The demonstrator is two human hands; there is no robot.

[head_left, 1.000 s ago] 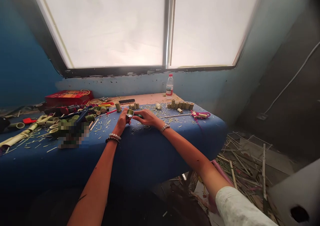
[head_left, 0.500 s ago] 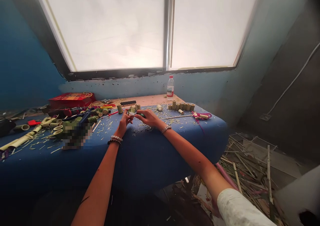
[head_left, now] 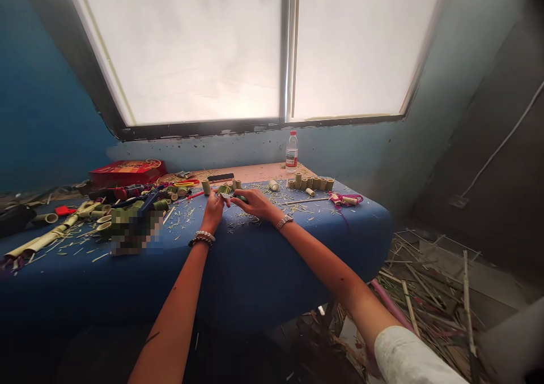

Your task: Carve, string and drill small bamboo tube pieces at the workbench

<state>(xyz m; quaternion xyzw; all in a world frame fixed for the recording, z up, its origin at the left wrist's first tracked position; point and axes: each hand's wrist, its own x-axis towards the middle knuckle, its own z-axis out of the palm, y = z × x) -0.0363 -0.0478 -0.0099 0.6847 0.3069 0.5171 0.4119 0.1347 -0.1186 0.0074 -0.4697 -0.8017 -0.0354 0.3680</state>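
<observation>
In the head view my left hand is closed around a short green bamboo piece above the near edge of the blue cloth. My right hand grips the green handle of a small knife, whose pale blade lies against the bamboo near my left fingers. The fingers partly hide both things. Beyond my hands, a cut bamboo tube stands upright, and another lies on its side. Thin bamboo shavings are scattered beneath my hands.
Several upright bamboo tubes form a row at right, near purple cord. A plastic bottle stands behind them. Tools, bamboo tubes and a red box crowd the left. Bamboo sticks litter the floor at right.
The whole view has shifted slightly, so the scene sits a little further right. Both hands keep their grips on the bamboo piece and knife, with only a small shift of the fingers.
</observation>
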